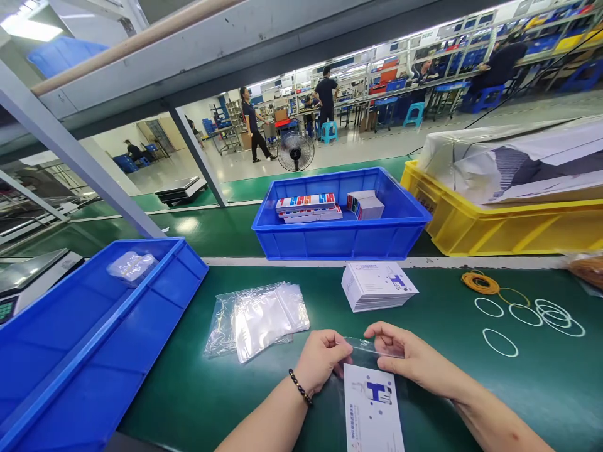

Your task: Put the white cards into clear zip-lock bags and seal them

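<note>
A white printed card (374, 408) with a blue picture lies at the front edge, inside or under a clear plastic bag (365, 345); which one, I cannot tell. My left hand (327, 355) pinches the left end of the bag's upper edge. At the right end, my right hand (402, 353) has its thumb and curled fingers on either side of the film. Beyond my hands stands a stack of similar cards (379, 285). A pile of clear plastic bags (266, 317) lies left of my left hand.
White rings (500, 343) and yellow rubber bands (480, 282) lie at right. A blue bin (339, 242) with printed boxes stands behind the stack. A yellow crate (518, 229) is at back right, another blue bin (155, 307) at left. A shelf beam (188, 56) crosses overhead.
</note>
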Motion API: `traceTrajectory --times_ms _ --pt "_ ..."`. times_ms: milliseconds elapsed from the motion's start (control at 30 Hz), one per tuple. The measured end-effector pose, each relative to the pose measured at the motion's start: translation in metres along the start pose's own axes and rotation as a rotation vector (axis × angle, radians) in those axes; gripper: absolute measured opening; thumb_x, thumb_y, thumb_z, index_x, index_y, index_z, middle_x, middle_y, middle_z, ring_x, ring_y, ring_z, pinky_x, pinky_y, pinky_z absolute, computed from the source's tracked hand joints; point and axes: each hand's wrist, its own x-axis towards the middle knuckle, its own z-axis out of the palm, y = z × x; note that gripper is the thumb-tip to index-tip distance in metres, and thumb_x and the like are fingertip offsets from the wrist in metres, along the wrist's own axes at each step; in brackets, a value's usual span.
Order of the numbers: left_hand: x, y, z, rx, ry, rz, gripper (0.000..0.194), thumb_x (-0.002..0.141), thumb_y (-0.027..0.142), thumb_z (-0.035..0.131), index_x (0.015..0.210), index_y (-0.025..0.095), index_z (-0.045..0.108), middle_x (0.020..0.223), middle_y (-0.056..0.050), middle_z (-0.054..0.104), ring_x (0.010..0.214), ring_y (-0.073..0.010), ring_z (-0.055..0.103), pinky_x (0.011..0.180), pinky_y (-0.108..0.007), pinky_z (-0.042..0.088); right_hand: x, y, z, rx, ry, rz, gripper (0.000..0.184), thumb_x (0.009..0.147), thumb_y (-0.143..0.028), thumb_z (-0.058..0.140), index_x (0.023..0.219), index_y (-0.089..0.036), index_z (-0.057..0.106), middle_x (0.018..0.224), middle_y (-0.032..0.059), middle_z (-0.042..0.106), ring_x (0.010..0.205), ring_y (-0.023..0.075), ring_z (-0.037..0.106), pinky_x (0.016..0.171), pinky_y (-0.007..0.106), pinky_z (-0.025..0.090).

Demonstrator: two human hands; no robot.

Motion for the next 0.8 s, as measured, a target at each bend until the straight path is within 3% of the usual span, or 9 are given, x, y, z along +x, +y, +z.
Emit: traceTrajectory --times_ms 100,233,500,733,800 --pt "-0.002 0.002 0.002 0.002 0.046 0.050 0.031 0.052 0.041 0.067 0.052 0.015 0.049 0.047 0.003 0.052 0.042 -0.0077 0.045 0.041 -0.020 0.033 0.002 -0.001 0.003 0.063 0.006 0.079 0.026 0.064 -0.029 0.062 0.086 -0.018 0.054 0.060 -0.0070 0.044 0.057 0.0103 0.043 0.055 0.023 0.035" --pt "-0.003 0.003 0.003 0.005 0.082 0.088 0.026 0.053 0.036 0.066 0.051 0.015 0.049 0.047 0.003 0.052 0.043 -0.0069 0.043 0.043 -0.021 0.031 0.005 -0.004 0.008 0.079 0.065 0.139 0.024 0.066 -0.040 0.060 0.061 -0.018 0.050 0.056 -0.0047 0.048 0.054 0.0107 0.044 0.052 0.024 0.033" --pt "-0.004 0.000 0.006 0.038 0.070 0.080 0.018 0.053 0.030 0.064 0.052 0.015 0.056 0.047 0.003 0.053 0.047 -0.0093 0.047 0.049 -0.023 0.037 0.006 -0.005 0.017 -0.077 0.120 0.082 0.026 0.065 -0.041 0.059 0.054 -0.019 0.050 0.053 -0.0038 0.048 0.053 0.0116 0.043 0.050 0.023 0.034" --pt "-0.002 -0.007 0.002 0.298 0.027 0.086 0.009 0.063 0.021 0.061 0.063 0.013 0.065 0.056 0.001 0.059 0.054 -0.0100 0.050 0.056 -0.023 0.042 0.009 -0.005 0.026 -0.285 0.127 -0.028 0.032 0.067 -0.049 0.053 0.051 -0.021 0.047 0.052 -0.0020 0.049 0.052 0.0136 0.044 0.047 0.024 0.039" --pt "-0.002 -0.007 0.000 0.395 0.008 0.143 0.010 0.066 0.022 0.061 0.068 0.014 0.067 0.064 -0.001 0.064 0.060 -0.0115 0.053 0.060 -0.024 0.044 0.008 -0.004 0.024 -0.339 0.120 -0.059 0.035 0.070 -0.051 0.049 0.051 -0.022 0.047 0.053 -0.0009 0.050 0.051 0.0146 0.046 0.047 0.024 0.041"
